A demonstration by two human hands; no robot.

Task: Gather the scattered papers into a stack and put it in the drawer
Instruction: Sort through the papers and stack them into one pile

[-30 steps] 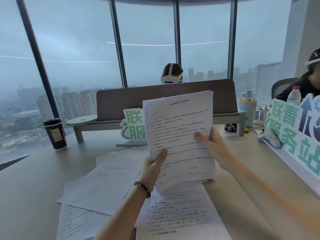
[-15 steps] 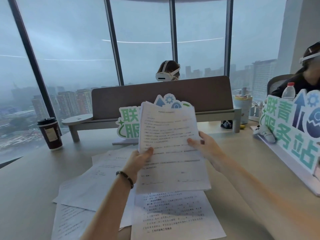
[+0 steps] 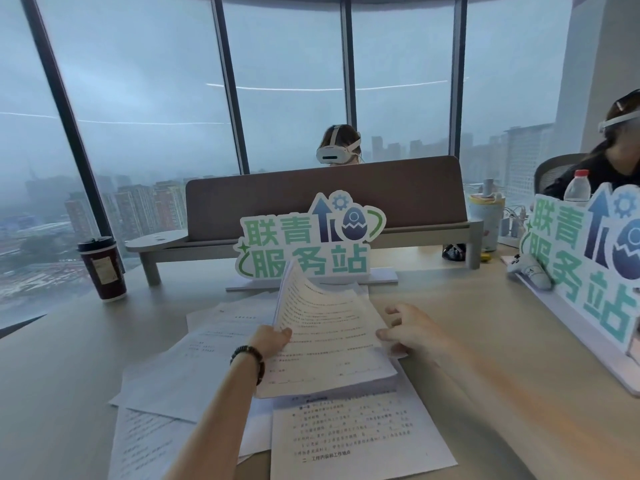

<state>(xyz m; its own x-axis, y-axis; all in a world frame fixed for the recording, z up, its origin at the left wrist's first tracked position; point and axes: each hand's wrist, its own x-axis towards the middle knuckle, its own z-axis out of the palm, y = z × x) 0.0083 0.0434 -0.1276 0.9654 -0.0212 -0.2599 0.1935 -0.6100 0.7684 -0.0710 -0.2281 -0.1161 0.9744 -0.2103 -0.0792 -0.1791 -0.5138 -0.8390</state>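
Note:
A stack of printed papers (image 3: pixel 329 344) slants low over the desk, its far end curling upward. My left hand (image 3: pixel 272 339) grips its left edge with the thumb on top. My right hand (image 3: pixel 412 332) holds the right edge, fingers spread beside and under it. Loose sheets lie scattered below: one printed page (image 3: pixel 356 441) near the front, others (image 3: pixel 194 368) fanned out to the left. No drawer is in view.
A green and blue cut-out sign (image 3: pixel 308 244) stands just behind the papers; a second sign (image 3: pixel 588 258) lines the right side. A dark paper cup (image 3: pixel 102 268) stands at the left. A brown divider (image 3: pixel 325 195) runs across the back, with two people beyond.
The stack, held upright in front of me a second ago, has come down and tipped nearly flat over the scattered sheets. Both hands came down with it.

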